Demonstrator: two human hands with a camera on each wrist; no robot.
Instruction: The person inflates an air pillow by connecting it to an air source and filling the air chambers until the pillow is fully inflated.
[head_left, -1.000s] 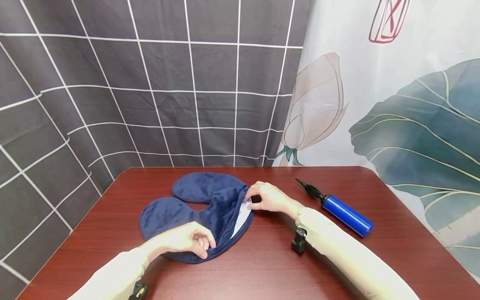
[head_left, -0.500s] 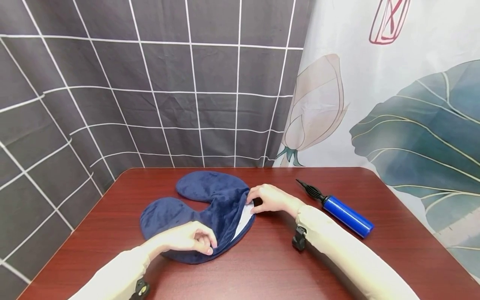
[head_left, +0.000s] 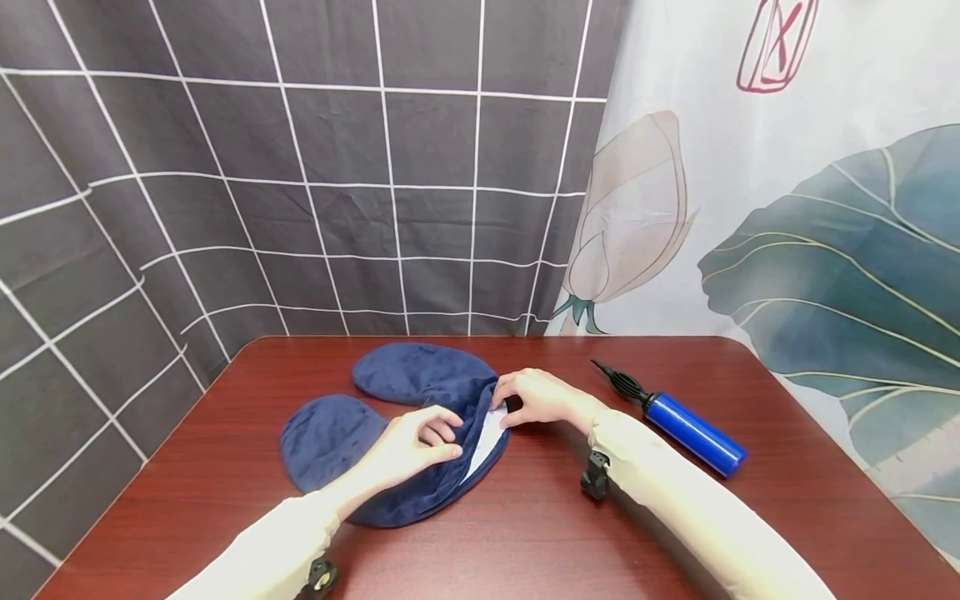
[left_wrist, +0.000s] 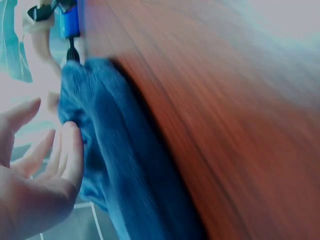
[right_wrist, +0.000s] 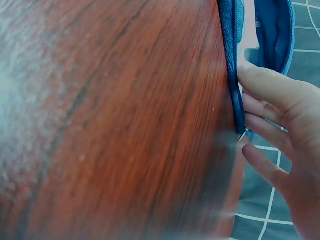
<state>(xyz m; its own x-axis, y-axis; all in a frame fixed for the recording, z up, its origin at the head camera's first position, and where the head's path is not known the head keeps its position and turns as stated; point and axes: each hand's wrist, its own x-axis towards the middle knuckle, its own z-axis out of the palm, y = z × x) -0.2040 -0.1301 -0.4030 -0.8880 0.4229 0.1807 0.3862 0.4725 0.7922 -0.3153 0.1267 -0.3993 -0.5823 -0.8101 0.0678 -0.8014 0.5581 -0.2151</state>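
A navy plush U-shaped neck pillow [head_left: 330, 437] lies on the table, its zipped seam gaping along the right curve. White material [head_left: 486, 440] shows inside the gap. My right hand [head_left: 543, 396] grips the edge of this opening at its far end, thumb against the white material. In the right wrist view, zip teeth [right_wrist: 292, 30] line the cover's edge. Over the pillow's middle is my left hand [head_left: 412, 446], its thumb apart from loosely bent fingers. In the left wrist view, the fingertips [left_wrist: 72, 127] meet or nearly meet the plush; contact is unclear.
A blue hand pump [head_left: 693, 433] with a black nozzle lies on the right of the reddish-brown table [head_left: 540, 533]. A dark grid-patterned curtain [head_left: 322, 217] and a white flowered curtain [head_left: 712, 167] hang behind the table.
My left hand has left the near edge of the opening and moved up and right over the pillow, its fingers spreading a little. My right hand stays at the opening's far end.
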